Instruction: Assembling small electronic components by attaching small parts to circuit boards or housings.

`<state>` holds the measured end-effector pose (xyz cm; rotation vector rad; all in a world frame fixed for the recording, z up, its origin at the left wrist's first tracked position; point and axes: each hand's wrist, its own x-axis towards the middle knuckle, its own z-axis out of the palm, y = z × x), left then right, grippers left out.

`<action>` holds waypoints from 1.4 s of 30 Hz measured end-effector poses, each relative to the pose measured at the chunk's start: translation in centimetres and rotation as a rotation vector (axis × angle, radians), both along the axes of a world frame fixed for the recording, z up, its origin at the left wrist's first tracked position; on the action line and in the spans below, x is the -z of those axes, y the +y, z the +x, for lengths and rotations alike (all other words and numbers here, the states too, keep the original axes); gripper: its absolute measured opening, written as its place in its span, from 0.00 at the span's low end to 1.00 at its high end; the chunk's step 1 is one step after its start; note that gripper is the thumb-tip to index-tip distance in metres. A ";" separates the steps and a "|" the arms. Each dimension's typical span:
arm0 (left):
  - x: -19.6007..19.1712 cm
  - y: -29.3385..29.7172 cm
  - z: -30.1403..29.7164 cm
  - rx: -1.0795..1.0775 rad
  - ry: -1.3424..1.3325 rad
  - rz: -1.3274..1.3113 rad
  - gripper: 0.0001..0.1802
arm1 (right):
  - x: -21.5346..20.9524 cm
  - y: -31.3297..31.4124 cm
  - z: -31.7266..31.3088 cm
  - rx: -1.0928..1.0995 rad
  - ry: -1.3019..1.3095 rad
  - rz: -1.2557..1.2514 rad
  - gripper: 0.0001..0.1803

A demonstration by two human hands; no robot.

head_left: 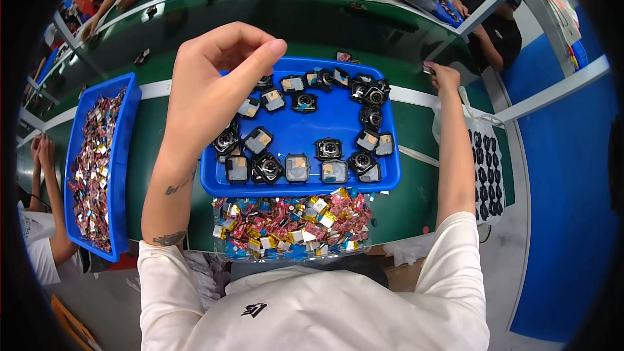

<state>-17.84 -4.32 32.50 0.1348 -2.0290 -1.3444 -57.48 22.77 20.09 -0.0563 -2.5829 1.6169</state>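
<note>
My left hand (218,81) is raised over the left side of a blue tray (305,133), its fingers curled and the thumb meeting the index finger. Whatever lies in that pinch, if anything, is hidden. Far to the right, my right hand (446,78) reaches over the green bench, closed on a small piece with a pale edge (427,69) too small to name. Inside the tray, black smartwatch cases (329,149) lie round the sides, some showing a round back, others a grey inside (298,167).
A heap of red, yellow and blue electronic parts (292,224) fills a clear tray before me. To its left stands a long blue bin (133,156) of similar parts. Black pieces sit in a white sheet (487,169) at right. Metal posts (552,91) rise there. Other people work around the bench.
</note>
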 end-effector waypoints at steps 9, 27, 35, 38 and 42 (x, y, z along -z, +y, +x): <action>0.3 -0.1 0.0 0.046 -0.088 -0.050 0.14 | -1.8 1.6 1.9 0.003 0.335 0.767 0.22; 0.3 0.8 0.9 0.264 0.027 -0.064 0.12 | -7.5 -1.8 31.6 -1.430 0.443 0.164 0.08; -1.1 2.4 1.8 0.437 -0.093 -0.120 0.08 | -9.8 -5.3 29.7 -1.372 0.097 -0.525 0.10; -1.0 2.1 1.7 0.467 0.072 -0.235 0.08 | -11.1 -7.2 28.6 -1.470 0.148 -0.548 0.13; -1.6 1.0 2.1 0.450 0.096 -0.264 0.07 | -12.8 -9.3 28.0 -1.489 0.123 -0.624 0.12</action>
